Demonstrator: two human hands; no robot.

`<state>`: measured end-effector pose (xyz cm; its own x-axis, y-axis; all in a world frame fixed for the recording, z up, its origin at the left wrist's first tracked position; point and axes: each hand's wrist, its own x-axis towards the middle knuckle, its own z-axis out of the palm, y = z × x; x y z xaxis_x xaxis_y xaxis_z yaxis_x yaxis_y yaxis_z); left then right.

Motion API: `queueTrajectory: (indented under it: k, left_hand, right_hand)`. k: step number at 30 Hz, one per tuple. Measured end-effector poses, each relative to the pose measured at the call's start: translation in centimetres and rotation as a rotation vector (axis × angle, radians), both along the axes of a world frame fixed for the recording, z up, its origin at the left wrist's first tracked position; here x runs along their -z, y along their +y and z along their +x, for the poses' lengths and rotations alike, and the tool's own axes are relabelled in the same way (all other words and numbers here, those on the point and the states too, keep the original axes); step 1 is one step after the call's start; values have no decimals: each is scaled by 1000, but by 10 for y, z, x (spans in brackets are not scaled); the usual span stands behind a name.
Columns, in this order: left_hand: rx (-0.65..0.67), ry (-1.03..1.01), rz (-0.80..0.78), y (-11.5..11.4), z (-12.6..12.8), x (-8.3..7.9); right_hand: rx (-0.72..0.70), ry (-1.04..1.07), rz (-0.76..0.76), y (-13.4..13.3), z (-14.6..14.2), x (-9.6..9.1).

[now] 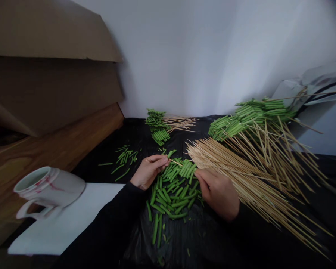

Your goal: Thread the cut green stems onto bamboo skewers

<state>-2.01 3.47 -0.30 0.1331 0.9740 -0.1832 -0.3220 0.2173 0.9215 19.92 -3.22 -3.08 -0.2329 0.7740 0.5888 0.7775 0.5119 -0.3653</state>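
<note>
My left hand (152, 168) pinches a short cut green bean (171, 153) between thumb and fingertips, at the pointed end of a bamboo skewer (176, 162). Several bean pieces (187, 169) are threaded side by side on that skewer. My right hand (220, 192) is closed at the other end of the row, apparently round the skewer, though its fingers hide the grip. Below both hands lies a loose heap of cut green beans (170, 201) on black plastic sheeting (145, 243).
Bare skewers (240, 172) lie in a big pile at right. Behind them are stacked filled skewers (249, 116), with a smaller stack (158, 127) by the wall. Bean scraps (125, 157), a white mug (53, 186), a white board (70, 224) and a cardboard box (53, 89) are at left.
</note>
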Motion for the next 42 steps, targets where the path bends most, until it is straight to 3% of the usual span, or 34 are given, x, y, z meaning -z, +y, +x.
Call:
queueTrajectory:
  k: [6,15,23,42]
  left_hand:
    - [18,25,12,-1,1,1]
    - [-61,182,127,-3,3,6]
    - [90,5,-28,-1,-4,-1]
    - [65,42,-19,3,-7,2]
  right_hand:
    - [6,-22,20,0,-1,2]
    - [20,-31,-2,1,-3,3]
    - [-11,14,39,2,0,1]
    - [1,-7,16,-3,-5,-1]
